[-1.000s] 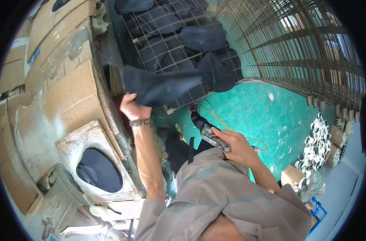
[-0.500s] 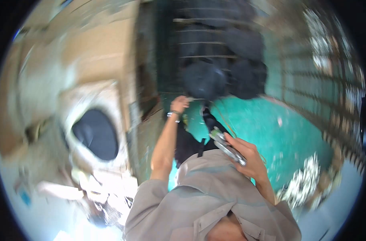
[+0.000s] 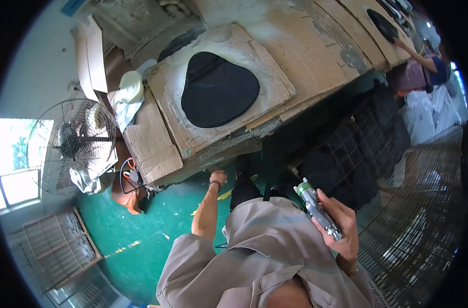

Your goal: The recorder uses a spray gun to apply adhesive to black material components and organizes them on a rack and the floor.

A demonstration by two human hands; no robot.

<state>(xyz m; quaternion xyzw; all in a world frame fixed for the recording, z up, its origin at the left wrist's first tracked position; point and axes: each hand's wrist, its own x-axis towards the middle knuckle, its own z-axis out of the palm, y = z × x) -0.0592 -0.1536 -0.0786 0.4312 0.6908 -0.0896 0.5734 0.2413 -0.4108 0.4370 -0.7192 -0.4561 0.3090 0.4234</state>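
Note:
My right hand (image 3: 343,226) is wrapped round a silver spray gun (image 3: 315,206) with a green ring near its front end, held in front of my right side. My left hand (image 3: 219,177) hangs low by the near edge of the workbench (image 3: 208,163), its fingers curled in and no object showing in them. Beyond it, on a stained cardboard sheet (image 3: 272,84) covering the bench, lies a flat black pad (image 3: 218,92) with rounded corners and a seam across it. Neither hand touches the pad.
A large wire-caged fan (image 3: 72,146) stands left of the bench. Stacked wire racks (image 3: 413,200) and dark pieces on a rack (image 3: 352,154) crowd my right. At the far right a co-worker (image 3: 418,72) reaches toward another black pad (image 3: 381,25). The floor (image 3: 141,231) is green.
My view has swung left, away from the rack of dark pieces; the bench and black pad now lie ahead. The spray gun stays in my right hand, and my left hand is lower.

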